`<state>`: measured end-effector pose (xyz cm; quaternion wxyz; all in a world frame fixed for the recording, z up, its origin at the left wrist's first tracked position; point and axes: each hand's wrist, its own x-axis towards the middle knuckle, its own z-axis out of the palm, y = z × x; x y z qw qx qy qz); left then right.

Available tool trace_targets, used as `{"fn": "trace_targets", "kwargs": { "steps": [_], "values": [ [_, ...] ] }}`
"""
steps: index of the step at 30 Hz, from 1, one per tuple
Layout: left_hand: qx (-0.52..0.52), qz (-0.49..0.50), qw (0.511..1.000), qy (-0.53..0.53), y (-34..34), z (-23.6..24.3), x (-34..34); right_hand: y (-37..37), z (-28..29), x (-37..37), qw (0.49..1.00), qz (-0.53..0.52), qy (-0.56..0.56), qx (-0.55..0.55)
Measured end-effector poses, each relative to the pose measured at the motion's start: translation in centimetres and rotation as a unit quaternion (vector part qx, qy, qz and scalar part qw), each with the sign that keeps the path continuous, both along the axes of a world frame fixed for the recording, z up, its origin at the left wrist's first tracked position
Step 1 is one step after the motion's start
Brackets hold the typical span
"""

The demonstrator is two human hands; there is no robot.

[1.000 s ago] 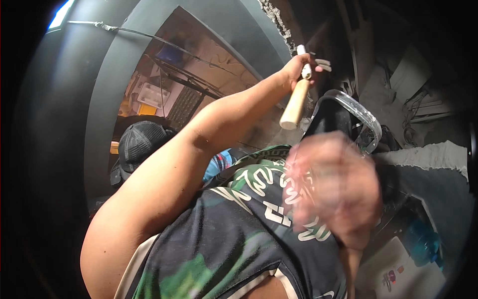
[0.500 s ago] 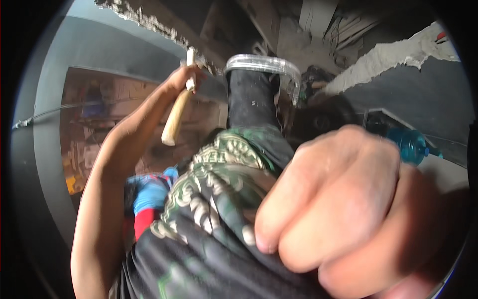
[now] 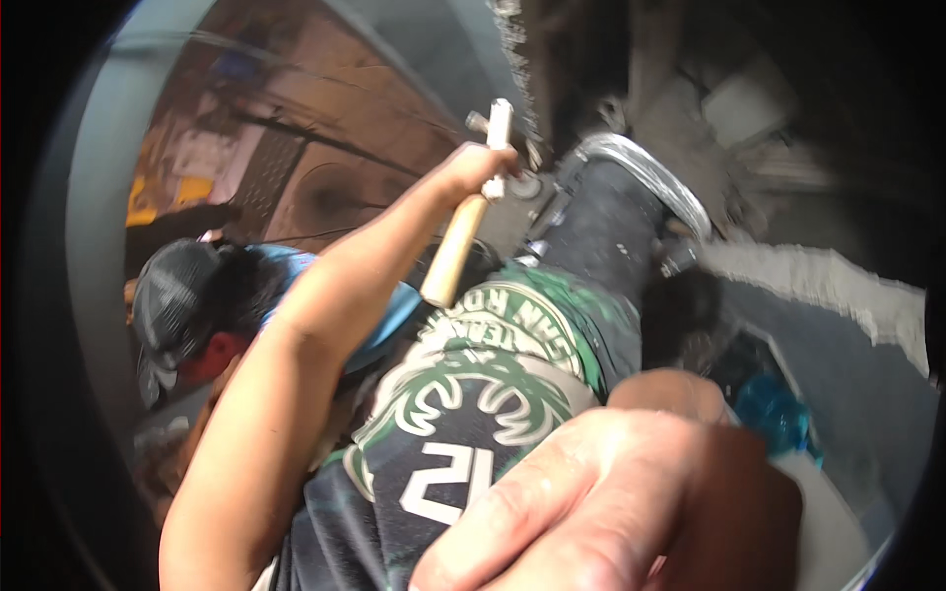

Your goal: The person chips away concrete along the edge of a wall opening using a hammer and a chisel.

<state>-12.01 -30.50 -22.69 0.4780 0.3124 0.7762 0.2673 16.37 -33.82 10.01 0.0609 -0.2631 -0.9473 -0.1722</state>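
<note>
My left hand (image 3: 483, 167) is closed around a hammer (image 3: 455, 258), gripping it high, close to the head. The pale wooden handle hangs below the fist, and a whitish upper part with a small metal piece stands above it. My left arm is stretched forward. Large and close in the lower right, my right hand (image 3: 591, 502) is bent with its fingers pressed together. Its fingertips run out of the lower edge, so anything in them is hidden. Behind it is my dark, green-and-white printed shirt (image 3: 463, 404).
On the left, close by my left arm, a person in a dark cap (image 3: 177, 295) and light blue top bends down. A curved silvery rim (image 3: 645, 167) lies across my dark trouser leg. A rough broken wall edge (image 3: 818, 286) and a teal water jug (image 3: 774, 409) are on the right.
The view has swung, and my left hand with the hammer now appears farther right. The person in the cap has come into fuller view. My right hand sits lower in the picture.
</note>
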Motion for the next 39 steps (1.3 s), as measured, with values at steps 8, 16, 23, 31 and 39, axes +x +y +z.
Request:
{"fn": "trace_targets", "kwargs": {
  "steps": [8,16,23,31,39],
  "values": [
    [-0.058,0.105,0.990,-0.073,-5.3,-5.6,1.3,3.0,1.9,-4.1,0.997,0.021,-0.073,-0.008],
    [-0.150,0.248,0.952,-0.100,-8.0,-4.9,-0.2,5.8,-0.6,-6.5,0.991,0.104,-0.039,-0.070],
    [-0.186,0.192,0.963,-0.037,-9.0,-6.6,-0.3,6.5,-1.9,-6.3,0.983,0.141,-0.019,-0.113],
    [-0.253,0.126,0.959,-0.032,-9.6,-8.9,3.8,7.5,-4.5,-5.8,0.976,0.167,-0.007,-0.141],
    [-0.329,-0.054,0.942,0.033,-10.6,-9.5,5.8,7.4,-6.1,-6.9,0.973,0.182,0.002,-0.138]
  ]
}}
